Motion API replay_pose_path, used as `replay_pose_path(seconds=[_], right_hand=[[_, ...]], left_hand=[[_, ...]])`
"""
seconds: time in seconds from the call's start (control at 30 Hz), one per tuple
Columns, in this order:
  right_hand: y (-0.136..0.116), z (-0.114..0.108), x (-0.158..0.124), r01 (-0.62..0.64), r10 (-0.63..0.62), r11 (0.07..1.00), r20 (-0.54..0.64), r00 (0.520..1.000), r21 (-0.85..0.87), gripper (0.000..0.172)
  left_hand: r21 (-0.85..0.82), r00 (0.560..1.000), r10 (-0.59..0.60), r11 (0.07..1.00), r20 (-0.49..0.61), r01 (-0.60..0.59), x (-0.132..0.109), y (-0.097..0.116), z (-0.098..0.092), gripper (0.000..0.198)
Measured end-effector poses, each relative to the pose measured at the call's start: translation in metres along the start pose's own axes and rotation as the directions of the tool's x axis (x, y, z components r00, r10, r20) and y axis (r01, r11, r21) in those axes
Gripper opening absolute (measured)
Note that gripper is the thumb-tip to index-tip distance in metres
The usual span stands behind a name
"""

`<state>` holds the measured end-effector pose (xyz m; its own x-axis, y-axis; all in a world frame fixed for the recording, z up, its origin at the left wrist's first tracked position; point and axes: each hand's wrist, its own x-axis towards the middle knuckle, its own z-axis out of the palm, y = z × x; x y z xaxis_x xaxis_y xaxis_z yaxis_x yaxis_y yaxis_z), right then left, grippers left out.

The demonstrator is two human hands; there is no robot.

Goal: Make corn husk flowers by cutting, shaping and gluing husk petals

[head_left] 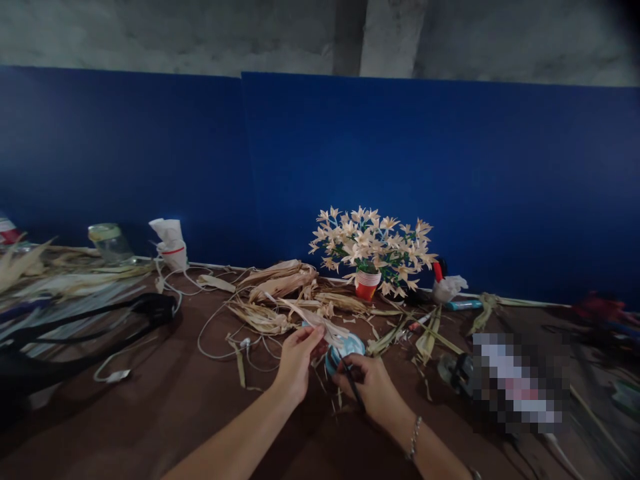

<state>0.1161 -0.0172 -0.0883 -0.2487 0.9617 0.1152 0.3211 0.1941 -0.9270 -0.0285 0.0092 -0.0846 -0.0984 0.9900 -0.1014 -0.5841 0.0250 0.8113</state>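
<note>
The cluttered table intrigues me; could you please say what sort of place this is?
Probably a craft workspace: dried husk-like leaves lie on the brown table, the left hand pinches a pale strip, and pale flowers stand in a cup near the blue partition.

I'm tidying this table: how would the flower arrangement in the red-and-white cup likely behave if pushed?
It would probably tip easily, since the wide spray of flowers spreads well past the small cup. The flowers look thin and pointed, so they may bend if knocked. It could snag if pushed left, where dry husks lie.
</note>
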Motion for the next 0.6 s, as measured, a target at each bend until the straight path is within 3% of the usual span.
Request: replay_pose_path(seconds=[0.1,0.13,0.2,0.23,0.3,0.37,0.47,0.6], right_hand=[[0.001,-0.010,-0.002,-0.096,0.063,0.977,0.172,0.983,0.189,0.028],[0.000,-0.015,-0.002,-0.165,0.079,0.936,0.272,0.959,0.310,0.036],[-0.002,-0.026,-0.003,-0.313,0.021,0.765,0.465,0.885,0.562,0.055],[-0.003,-0.032,-0.004,-0.360,-0.028,0.657,0.499,0.866,0.662,0.061],[-0.003,-0.039,-0.003,-0.380,-0.084,0.476,0.471,0.878,0.793,0.066],[-0.002,-0.042,-0.001,-0.350,-0.069,0.397,0.408,0.910,0.848,0.063],[0.000,-0.038,0.001,-0.291,-0.007,0.457,0.331,0.944,0.841,0.050],[-0.006,-0.024,0.003,-0.181,0.119,0.688,0.136,0.983,0.703,0.045]], left_hand=[[-0.057,1.000,-0.012,0.998,-0.025,0.010,0.004,0.006,-0.001,0.018],[-0.095,0.999,-0.024,0.995,-0.036,0.021,0.007,0.009,-0.002,0.018],[-0.180,0.997,-0.068,0.982,-0.041,0.060,0.014,0.016,-0.006,0.016],[-0.222,0.996,-0.074,0.973,-0.045,0.062,0.017,0.019,-0.008,0.015],[-0.250,0.994,-0.099,0.965,-0.051,0.084,0.022,0.024,-0.012,0.013],[-0.224,0.992,-0.120,0.968,-0.032,0.110,0.023,0.027,-0.014,0.014],[-0.091,0.992,-0.113,0.989,0.053,0.117,0.019,0.026,-0.012,0.018],[0.118,0.981,-0.109,0.989,0.162,0.091,0.009,0.020,-0.007,0.021]])
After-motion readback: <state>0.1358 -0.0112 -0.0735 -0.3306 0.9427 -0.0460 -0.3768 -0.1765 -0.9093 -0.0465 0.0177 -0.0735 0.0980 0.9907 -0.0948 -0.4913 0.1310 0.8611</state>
